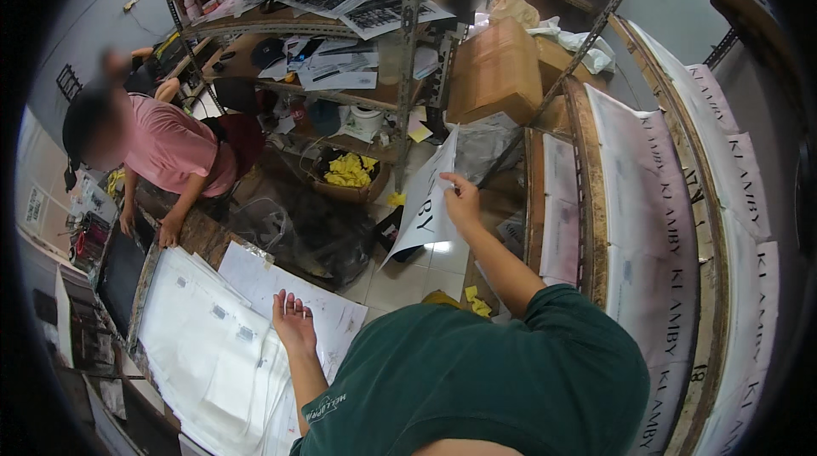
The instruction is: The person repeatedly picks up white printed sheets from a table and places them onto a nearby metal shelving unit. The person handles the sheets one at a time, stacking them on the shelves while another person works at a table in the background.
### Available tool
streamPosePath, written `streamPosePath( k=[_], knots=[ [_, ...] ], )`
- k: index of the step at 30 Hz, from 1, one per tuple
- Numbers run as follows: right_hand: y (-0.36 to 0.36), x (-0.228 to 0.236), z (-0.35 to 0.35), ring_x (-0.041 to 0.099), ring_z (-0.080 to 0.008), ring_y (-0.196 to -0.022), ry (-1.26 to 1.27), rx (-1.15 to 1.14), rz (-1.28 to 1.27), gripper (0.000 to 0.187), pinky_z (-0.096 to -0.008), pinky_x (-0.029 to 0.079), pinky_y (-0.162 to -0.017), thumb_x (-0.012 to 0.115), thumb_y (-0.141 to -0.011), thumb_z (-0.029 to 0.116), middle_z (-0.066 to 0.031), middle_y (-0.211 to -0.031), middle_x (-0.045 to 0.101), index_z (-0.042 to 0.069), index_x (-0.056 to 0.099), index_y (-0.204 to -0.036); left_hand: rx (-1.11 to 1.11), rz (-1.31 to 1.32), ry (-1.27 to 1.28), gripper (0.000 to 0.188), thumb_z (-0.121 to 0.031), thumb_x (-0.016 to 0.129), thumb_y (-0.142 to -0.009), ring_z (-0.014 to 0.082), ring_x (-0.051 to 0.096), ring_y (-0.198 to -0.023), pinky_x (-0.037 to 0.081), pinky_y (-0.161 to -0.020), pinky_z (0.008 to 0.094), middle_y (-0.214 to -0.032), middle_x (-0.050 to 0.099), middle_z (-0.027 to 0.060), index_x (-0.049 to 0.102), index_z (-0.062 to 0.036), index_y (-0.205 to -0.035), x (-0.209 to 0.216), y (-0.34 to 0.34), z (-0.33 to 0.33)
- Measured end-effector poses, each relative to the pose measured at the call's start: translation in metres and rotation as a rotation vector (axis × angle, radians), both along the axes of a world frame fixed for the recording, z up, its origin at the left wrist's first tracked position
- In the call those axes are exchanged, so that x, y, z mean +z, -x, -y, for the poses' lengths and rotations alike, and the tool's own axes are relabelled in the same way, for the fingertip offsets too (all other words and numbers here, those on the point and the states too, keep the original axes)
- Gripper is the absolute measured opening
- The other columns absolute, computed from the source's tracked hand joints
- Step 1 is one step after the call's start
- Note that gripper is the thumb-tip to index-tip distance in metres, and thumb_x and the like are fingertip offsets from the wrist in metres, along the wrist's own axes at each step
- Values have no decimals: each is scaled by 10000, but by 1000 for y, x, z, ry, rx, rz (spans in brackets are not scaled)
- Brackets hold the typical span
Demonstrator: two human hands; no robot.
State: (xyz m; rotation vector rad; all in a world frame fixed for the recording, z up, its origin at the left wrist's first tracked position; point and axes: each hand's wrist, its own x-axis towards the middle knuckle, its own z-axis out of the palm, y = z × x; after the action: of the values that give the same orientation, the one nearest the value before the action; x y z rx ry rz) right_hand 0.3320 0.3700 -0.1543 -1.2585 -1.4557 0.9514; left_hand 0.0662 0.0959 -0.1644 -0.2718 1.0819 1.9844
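Note:
My right hand (462, 203) pinches one edge of a thin white sheet (423, 208) with large dark lettering. The sheet hangs upright and slightly curved in front of my right arm, over the tiled floor. My left hand (295, 324) is raised with its palm up and its fingers stretched, holding nothing. Close to it lies a spread pile of thin white sheets (213, 345) with small grey prints. Beneath the pile a white board (294, 290) shows at its far side.
Racks with wooden edges (587, 201) stand at the right, bearing rows of lettered sheets (634, 243). A co-worker in a pink shirt (174, 137) leans over a dark framed screen (128, 256) at the left. Cluttered metal shelves (298, 26), cardboard boxes (494, 69) and a dark plastic heap (298, 218) are ahead.

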Motion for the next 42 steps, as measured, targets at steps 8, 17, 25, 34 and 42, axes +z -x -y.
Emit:
streamPosePath(
  k=[8, 17, 25, 34, 42],
  knots=[
    [16, -6, 3, 417, -51, -545, -16, 47, 15, 378, -206, 346, -485, 446, -685, -35, 8, -714, 549, 57, 617, -1010, 29, -26, -27, 306, -343, 575, -792, 95, 461, -735, 369, -660, 240, -843, 504, -21, 534, -124, -1002, -7, 13, 20],
    [38, -18, -4, 510, -178, -915, 141, 270, -101, 435, -259, 395, -800, 384, -679, -86, -104, -1044, 540, 2, 551, -1072, 167, -18, 32, 296, -360, 567, -786, 116, 480, -779, 376, -701, 270, -852, 529, -5, 555, -126, -966, -3, 15, 35],
    [72, -5, -20, 527, -164, -816, 168, 365, -154, 409, -257, 432, -705, 372, -719, -81, -107, -1028, 532, -1, 532, -1087, 246, 17, 20, 396, -371, 531, -799, 154, 436, -906, 355, -790, 299, -1015, 486, 45, 504, -91, -1079, -11, 20, 56],
    [78, -8, -23, 518, -202, -905, 173, 410, -136, 422, -282, 423, -782, 351, -722, -81, -124, -1096, 500, 5, 525, -1097, 377, 62, 40, 373, -358, 542, -802, 140, 453, -865, 372, -746, 280, -975, 508, 24, 511, -98, -1067, -32, 36, 72],
    [65, 4, -9, 524, -232, -940, 160, 359, -97, 449, -300, 432, -793, 360, -704, -89, -160, -1109, 496, -28, 478, -1133, 519, 15, -10, 437, -402, 577, -790, 137, 465, -840, 393, -705, 264, -984, 511, 39, 485, -95, -1087, -72, 99, 96]
  ],
)
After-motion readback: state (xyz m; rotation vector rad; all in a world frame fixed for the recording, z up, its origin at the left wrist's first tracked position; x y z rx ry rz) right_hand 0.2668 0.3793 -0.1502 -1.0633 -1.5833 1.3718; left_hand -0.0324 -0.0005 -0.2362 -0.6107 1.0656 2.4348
